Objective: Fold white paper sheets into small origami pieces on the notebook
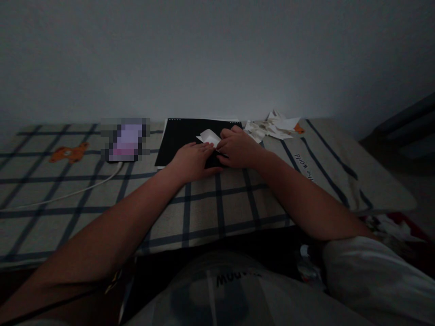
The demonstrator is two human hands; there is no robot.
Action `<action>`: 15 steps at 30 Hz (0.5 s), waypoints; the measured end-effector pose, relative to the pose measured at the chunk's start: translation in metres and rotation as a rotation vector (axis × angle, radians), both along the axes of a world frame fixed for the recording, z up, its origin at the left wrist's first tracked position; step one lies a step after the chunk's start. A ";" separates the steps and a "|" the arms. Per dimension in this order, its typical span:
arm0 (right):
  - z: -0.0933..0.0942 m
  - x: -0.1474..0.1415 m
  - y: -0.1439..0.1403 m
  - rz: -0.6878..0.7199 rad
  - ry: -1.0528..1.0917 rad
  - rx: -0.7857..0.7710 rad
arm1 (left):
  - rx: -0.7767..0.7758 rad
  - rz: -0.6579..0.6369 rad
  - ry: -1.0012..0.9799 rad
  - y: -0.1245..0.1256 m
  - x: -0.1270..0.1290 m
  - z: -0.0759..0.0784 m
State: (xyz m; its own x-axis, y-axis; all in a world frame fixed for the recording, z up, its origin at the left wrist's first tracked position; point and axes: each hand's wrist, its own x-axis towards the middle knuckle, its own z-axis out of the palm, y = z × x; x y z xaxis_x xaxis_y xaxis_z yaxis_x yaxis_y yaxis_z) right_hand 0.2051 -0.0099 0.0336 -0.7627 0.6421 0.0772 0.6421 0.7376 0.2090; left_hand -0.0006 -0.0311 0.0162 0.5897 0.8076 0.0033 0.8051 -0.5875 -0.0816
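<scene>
A small piece of folded white paper lies on a black spiral-bound pad near the wall. My left hand rests flat on the pad with its fingers stretched out, fingertips touching the paper's near edge. From the right, my right hand meets the same paper with curled fingers, pinching its near right side. The fingertips partly hide the paper's lower part. Behind my right hand, a heap of crumpled and folded white paper pieces sits beside the pad.
A checked cloth covers the table. To the left lie a blurred-out phone with a white cable and an orange bear-shaped patch. Below the table's right edge are paper scraps and a bottle.
</scene>
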 end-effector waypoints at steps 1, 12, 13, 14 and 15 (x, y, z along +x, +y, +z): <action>0.000 0.000 0.001 0.003 0.006 -0.002 | 0.003 -0.003 -0.006 0.000 0.000 0.000; -0.001 0.011 0.010 -0.034 0.015 -0.038 | -0.046 -0.003 -0.054 0.004 -0.006 0.001; -0.001 0.011 0.011 -0.036 0.013 -0.042 | -0.049 0.001 -0.057 0.004 -0.006 0.001; -0.001 0.011 0.011 -0.038 0.012 -0.046 | -0.052 0.005 -0.057 0.004 -0.006 0.001; -0.001 0.011 0.012 -0.043 0.011 -0.051 | -0.055 0.008 -0.054 0.004 -0.006 0.001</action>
State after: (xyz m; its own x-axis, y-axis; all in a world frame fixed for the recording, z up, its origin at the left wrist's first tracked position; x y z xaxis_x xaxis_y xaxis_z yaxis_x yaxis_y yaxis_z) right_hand 0.2163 0.0018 0.0327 -0.7339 0.6773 0.0516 0.6751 0.7190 0.1651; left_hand -0.0062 -0.0271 0.0171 0.5836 0.8120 -0.0094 0.8120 -0.5837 -0.0054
